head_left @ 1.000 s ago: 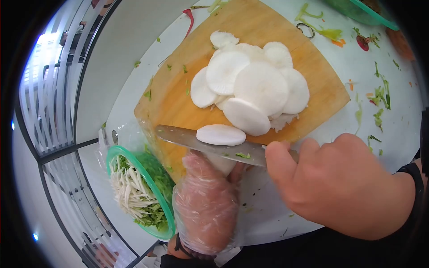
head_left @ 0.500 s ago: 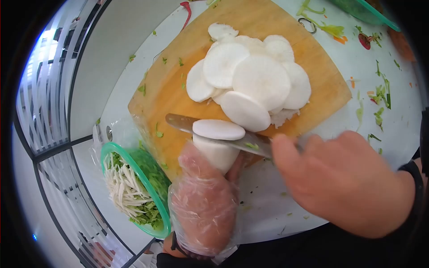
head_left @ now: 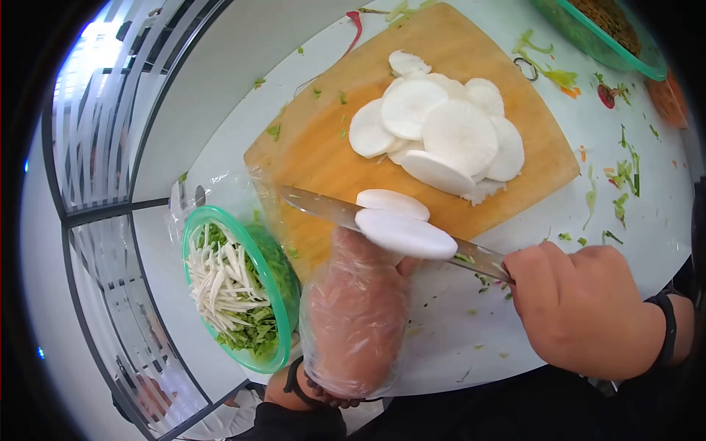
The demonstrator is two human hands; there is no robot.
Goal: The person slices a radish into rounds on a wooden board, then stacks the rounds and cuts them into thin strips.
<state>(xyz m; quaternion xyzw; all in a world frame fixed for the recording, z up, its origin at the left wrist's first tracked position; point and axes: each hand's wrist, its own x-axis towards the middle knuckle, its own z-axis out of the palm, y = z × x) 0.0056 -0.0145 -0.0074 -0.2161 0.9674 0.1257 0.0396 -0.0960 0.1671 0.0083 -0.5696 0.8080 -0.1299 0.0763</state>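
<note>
My right hand [head_left: 588, 309] is closed around the handle of a knife [head_left: 320, 207], whose long blade points left over the board. My left hand [head_left: 356, 316], in a clear plastic glove, has its fingers against a white radish piece [head_left: 406, 234] on the near side of the blade; this piece hides part of the blade. Another white radish slice [head_left: 393, 203] shows just beyond the blade. A pile of round radish slices [head_left: 460, 136] lies on the wooden cutting board [head_left: 316, 162]. My left fingertips are partly hidden by the radish.
A green-rimmed bowl [head_left: 285, 323] of shredded white strips and chopped greens stands left of my left hand. Another green bowl [head_left: 581, 35] with brown contents sits at the upper right. Vegetable scraps [head_left: 624, 173] and a metal ring [head_left: 526, 69] lie on the white table [head_left: 640, 228].
The knife and my right hand have shifted right and down. The radish piece in my left hand now shows in front of the blade, tilted. The whole view has shifted slightly.
</note>
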